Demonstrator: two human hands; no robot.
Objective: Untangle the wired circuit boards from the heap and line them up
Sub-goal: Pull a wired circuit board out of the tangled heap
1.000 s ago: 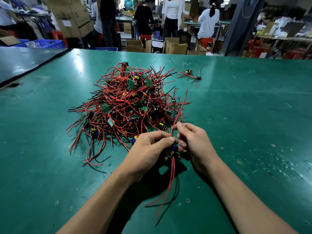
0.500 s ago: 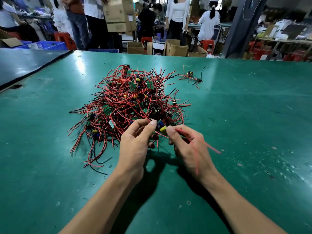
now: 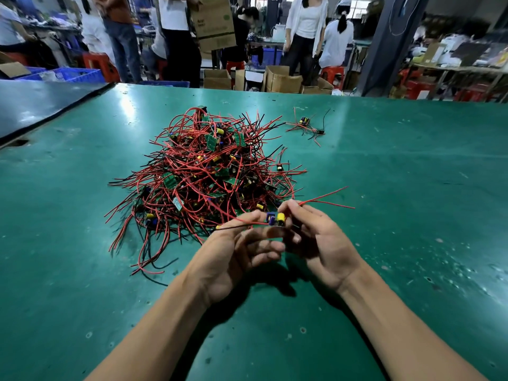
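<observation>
Broadly, the green desk (image 3: 412,188) fills nearly the whole view. Its far edge runs straight across at 12 o'clock, and its near edge is out of sight. At 10 o'clock a darker neighbouring surface (image 3: 41,103) butts against it along a slanting seam. Bare green lies from 1 to 5 o'clock of the hands, and another bare stretch from 7 to 9 o'clock.

Beyond the far edge, people (image 3: 305,31) stand among cardboard boxes (image 3: 283,81) and blue crates (image 3: 74,75). A dark pillar (image 3: 384,42) rises at 1 o'clock. All of these are well apart from the work.

The heap (image 3: 209,174) of wired boards sits in the middle of the desk, at 11 o'clock from the hands. Red and black wires splay out of it on every side. Its loose ends reach toward 7 o'clock and come just beside the left wrist. A separate wired board (image 3: 304,121) lies alone at 1 o'clock of the heap, apart from it.

The left hand (image 3: 233,259) is turned palm up with its fingers curled. Its thumb bears on a red wire, and a black wire crosses its fingers. The right hand (image 3: 321,248) pinches two red wires between thumb and forefinger. Those wires trail out toward 3 o'clock above the bare desk.

Between the two hands is one circuit board (image 3: 275,218) with a blue and a yellow part on top, held above the desk at the near rim of the heap. Whether its wires are free of the heap I cannot tell.
</observation>
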